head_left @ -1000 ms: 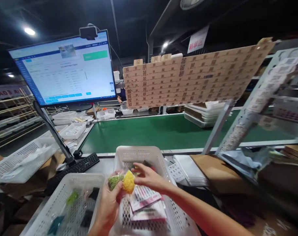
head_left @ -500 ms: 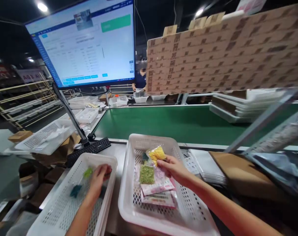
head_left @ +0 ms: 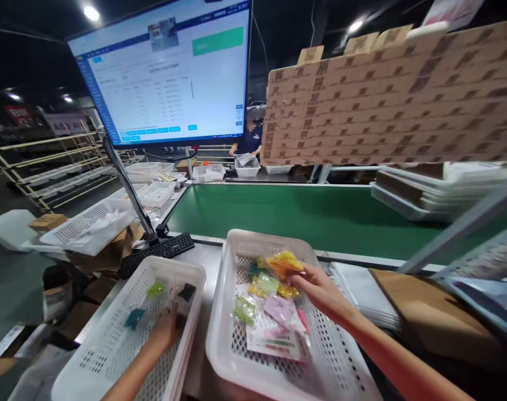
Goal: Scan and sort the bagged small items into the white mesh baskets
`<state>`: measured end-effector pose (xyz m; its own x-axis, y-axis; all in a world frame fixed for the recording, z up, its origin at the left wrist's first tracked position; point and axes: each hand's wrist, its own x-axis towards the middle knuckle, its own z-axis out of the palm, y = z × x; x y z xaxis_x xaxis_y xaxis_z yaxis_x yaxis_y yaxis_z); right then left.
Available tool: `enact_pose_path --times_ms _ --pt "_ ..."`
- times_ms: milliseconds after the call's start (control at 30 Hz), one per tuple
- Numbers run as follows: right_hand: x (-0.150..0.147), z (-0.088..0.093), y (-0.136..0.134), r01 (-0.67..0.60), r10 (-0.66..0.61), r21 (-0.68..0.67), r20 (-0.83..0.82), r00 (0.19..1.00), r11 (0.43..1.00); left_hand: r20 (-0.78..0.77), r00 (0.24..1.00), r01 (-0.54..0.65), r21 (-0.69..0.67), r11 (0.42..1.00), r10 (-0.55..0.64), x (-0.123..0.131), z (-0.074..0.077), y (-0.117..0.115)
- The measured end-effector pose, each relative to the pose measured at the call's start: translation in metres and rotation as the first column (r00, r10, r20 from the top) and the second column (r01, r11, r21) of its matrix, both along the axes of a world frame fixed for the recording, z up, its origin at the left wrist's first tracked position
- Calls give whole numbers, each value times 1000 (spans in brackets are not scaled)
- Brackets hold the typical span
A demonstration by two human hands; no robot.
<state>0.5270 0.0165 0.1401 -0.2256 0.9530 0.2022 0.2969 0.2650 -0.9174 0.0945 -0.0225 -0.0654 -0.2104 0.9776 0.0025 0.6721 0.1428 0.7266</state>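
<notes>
Inside the left white basket, my left hand is low near the right wall, its fingertips hidden and blurred. A lime-green packet, a teal packet and a black packet lie around it. My right hand pinches a yellow-orange packet over the right white basket. Below it are a pale green packet, a green packet, a lilac packet and a flat printed packet.
A monitor stands behind a black keyboard. Beyond the baskets runs a green conveyor belt. White mailers and cardboard lie at right. A taped cardboard panel hangs above; a person stands far behind.
My left hand has moved lower in the left basket, uncovering the black packet. The green packet in the right basket has shifted, and more packets show there. The view has turned slightly left.
</notes>
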Motion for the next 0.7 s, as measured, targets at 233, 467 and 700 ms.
enact_pose_path --times_ms 233,467,700 --pt "-28 9 -31 -243 243 -5 50 969 970 148 973 -201 150 968 179 8 88 -3" --pt "-79 21 -53 -440 430 -49 -140 892 897 628 688 126 390 912 -364 134 179 -21" --pt "-13 -25 -2 -105 90 -129 -117 989 986 560 824 -362 405 839 85 63 113 50"
